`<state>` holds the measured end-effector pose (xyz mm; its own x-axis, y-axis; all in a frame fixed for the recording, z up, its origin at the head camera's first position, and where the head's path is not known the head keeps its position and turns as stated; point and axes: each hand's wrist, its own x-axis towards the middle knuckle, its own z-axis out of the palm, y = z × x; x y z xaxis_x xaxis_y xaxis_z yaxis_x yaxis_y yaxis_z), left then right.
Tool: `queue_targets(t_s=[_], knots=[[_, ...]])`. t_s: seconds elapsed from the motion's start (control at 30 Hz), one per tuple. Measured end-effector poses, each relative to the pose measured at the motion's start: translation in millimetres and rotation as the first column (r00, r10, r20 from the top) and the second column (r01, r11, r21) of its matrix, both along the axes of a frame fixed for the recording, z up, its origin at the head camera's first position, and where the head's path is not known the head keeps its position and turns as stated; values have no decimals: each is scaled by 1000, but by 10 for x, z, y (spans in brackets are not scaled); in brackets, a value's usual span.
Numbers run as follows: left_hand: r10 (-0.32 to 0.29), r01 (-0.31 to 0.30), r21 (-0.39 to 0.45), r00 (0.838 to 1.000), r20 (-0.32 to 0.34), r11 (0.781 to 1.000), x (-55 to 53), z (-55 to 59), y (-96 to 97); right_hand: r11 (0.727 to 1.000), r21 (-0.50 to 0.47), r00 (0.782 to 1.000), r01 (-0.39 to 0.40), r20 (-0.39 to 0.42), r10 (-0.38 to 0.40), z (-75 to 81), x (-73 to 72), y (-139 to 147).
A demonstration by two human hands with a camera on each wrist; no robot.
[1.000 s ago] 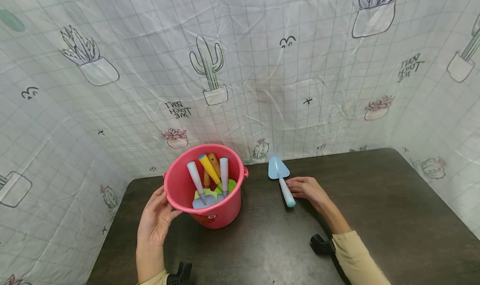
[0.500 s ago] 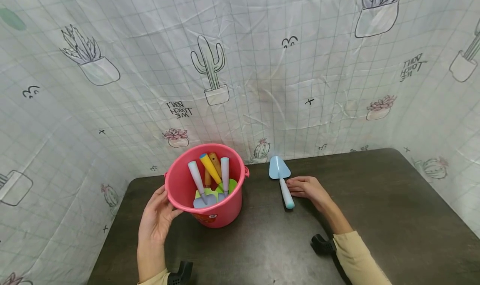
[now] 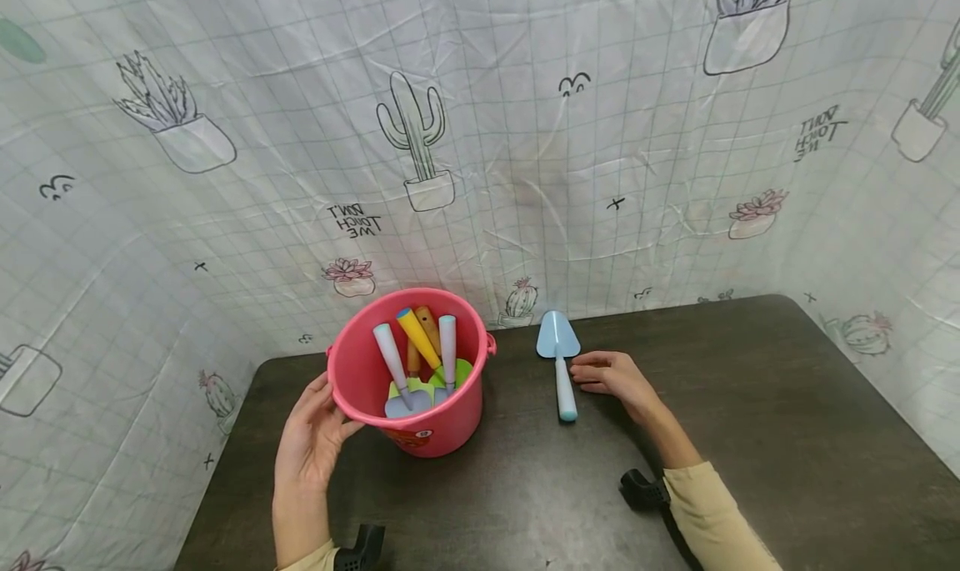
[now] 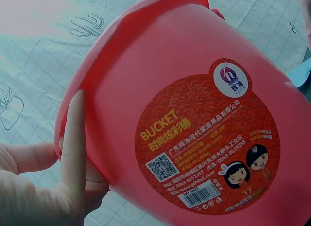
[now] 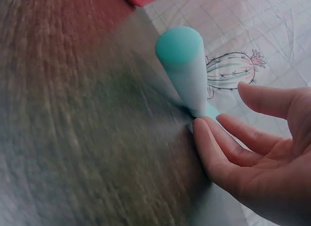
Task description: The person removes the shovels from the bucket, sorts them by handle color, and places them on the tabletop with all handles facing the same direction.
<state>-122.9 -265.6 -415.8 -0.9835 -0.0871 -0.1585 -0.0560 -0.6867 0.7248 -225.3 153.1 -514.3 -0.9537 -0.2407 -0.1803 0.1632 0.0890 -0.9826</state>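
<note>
A pink bucket [image 3: 450,425] stands tilted on the dark table, with several hand tools inside it. My left hand [image 3: 311,438] holds the bucket's rim at its left side; in the left wrist view the thumb and fingers pinch the rim beside a red label [image 4: 204,143]. To the right of the bucket lies a light blue trowel [image 3: 558,338], its pale handle [image 3: 566,388] pointing towards me. My right hand [image 3: 618,381] is just right of that handle, fingers loosely extended and thumb apart. In the right wrist view the fingertips are close to the handle; contact is unclear.
Inside the bucket are two tools with pale handles [image 3: 391,353], one with a yellow handle [image 3: 418,338] and wooden handles [image 3: 430,328]. A printed cloth [image 3: 517,162] hangs behind the dark table [image 3: 525,488].
The trowel has turned a little: its handle end has swung left, away from my right hand. Neither hand has visibly changed position, and the bucket looks the same.
</note>
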Motion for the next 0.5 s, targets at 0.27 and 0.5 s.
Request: queue_targets(t_s=[0.27, 0.5], knots=[[-3, 3, 14, 1000, 0, 1000, 6, -2, -14, 999, -51, 999, 10, 35, -8, 27, 0, 46], [-7, 7, 24, 1000, -8, 1000, 1, 0, -11, 998, -55, 1000, -3, 24, 4, 14, -30, 107]])
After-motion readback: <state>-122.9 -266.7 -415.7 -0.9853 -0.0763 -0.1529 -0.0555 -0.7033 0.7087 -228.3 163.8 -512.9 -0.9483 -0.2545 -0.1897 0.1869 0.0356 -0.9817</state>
